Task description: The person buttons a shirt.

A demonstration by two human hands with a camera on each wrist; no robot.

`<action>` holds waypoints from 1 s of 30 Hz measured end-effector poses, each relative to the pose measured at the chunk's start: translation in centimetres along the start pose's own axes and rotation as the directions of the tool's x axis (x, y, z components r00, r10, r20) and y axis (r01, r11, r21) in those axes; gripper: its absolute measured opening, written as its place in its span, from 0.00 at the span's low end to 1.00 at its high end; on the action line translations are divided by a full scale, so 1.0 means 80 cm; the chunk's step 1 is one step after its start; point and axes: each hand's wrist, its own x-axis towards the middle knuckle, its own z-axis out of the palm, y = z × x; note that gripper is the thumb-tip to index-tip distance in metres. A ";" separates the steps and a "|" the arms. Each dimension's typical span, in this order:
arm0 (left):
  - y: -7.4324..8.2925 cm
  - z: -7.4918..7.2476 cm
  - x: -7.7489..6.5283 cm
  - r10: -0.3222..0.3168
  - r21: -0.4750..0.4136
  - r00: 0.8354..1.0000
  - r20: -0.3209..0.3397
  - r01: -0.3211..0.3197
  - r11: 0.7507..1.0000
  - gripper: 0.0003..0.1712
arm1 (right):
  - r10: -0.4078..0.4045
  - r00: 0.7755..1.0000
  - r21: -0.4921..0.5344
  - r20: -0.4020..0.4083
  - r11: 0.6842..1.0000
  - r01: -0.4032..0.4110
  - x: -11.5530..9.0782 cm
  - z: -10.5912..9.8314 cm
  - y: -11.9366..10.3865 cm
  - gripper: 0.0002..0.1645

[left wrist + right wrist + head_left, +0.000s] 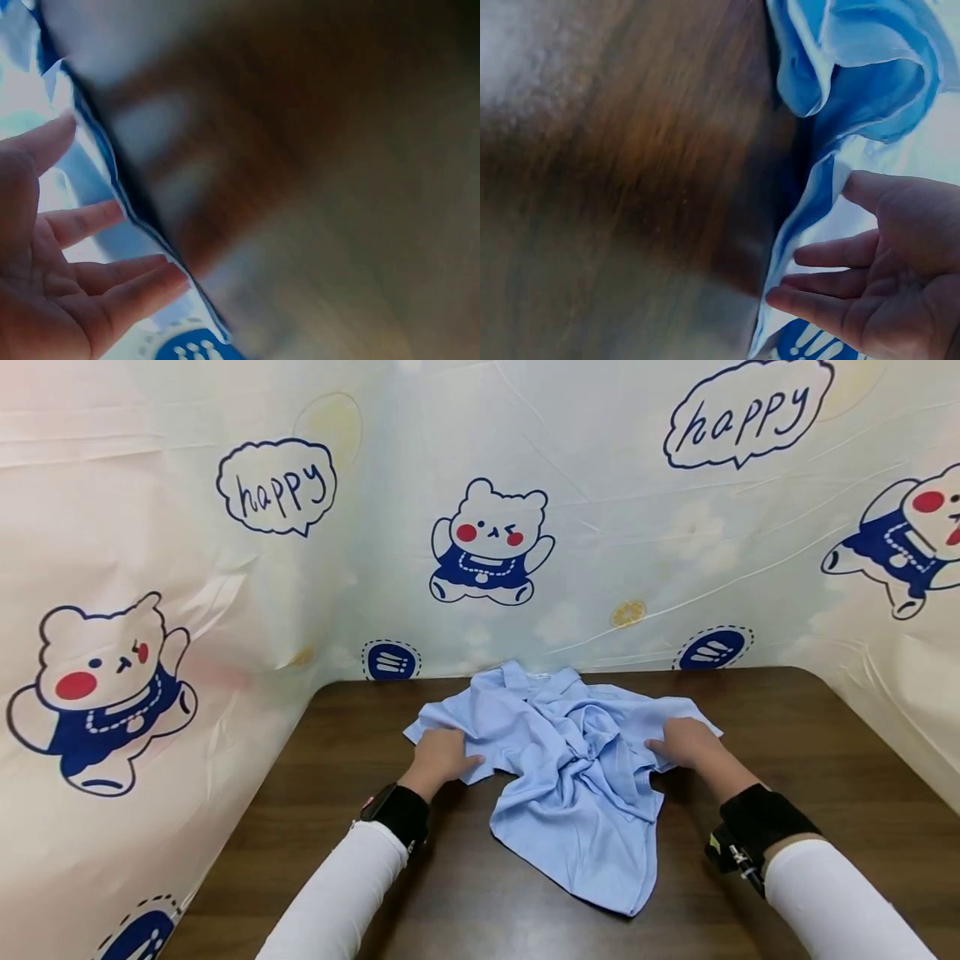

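Shirt (555,727) spread rumpled on table (300,793) | sleeves (648,714) touched by left hand (442,756) and right hand (686,743), fingers (817,307) extended, nothing gripped | judged light, soft, easily creased; best pinched at hems

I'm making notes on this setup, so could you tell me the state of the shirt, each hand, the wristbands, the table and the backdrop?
Light blue collared shirt: spread on the table, collar toward the far edge, middle bunched and creased.
Left hand: fingers extended, touching the shirt.
Right hand: fingers extended, touching the shirt.
Black wristbands: worn, one per wrist.
Wood-grain table: supporting the shirt.
Bear-print backdrop: hanging, creased.
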 end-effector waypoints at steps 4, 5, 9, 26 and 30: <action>-0.021 0.001 0.013 -0.040 -0.005 0.999 0.024 0.040 0.999 0.34 | 0.021 1.000 -0.009 -0.016 1.000 -0.021 0.009 0.003 0.012 0.26; -0.027 0.000 0.016 -0.043 -0.012 0.999 0.029 0.044 0.999 0.35 | 0.019 1.000 -0.019 -0.019 1.000 -0.019 0.011 0.004 0.016 0.26; -0.055 -0.004 0.024 -0.028 -0.052 0.999 0.044 0.030 0.998 0.39 | 0.016 1.000 -0.043 -0.009 0.999 -0.016 0.014 0.003 0.036 0.29; -0.166 -0.019 0.050 0.033 -0.306 0.985 0.171 0.021 0.952 0.44 | 0.012 0.998 0.029 0.061 0.999 -0.014 0.042 -0.006 0.098 0.45; -0.171 -0.025 0.053 0.031 -0.299 0.981 0.191 0.028 0.954 0.44 | -0.004 0.999 0.064 0.036 0.998 0.002 0.053 -0.004 0.108 0.45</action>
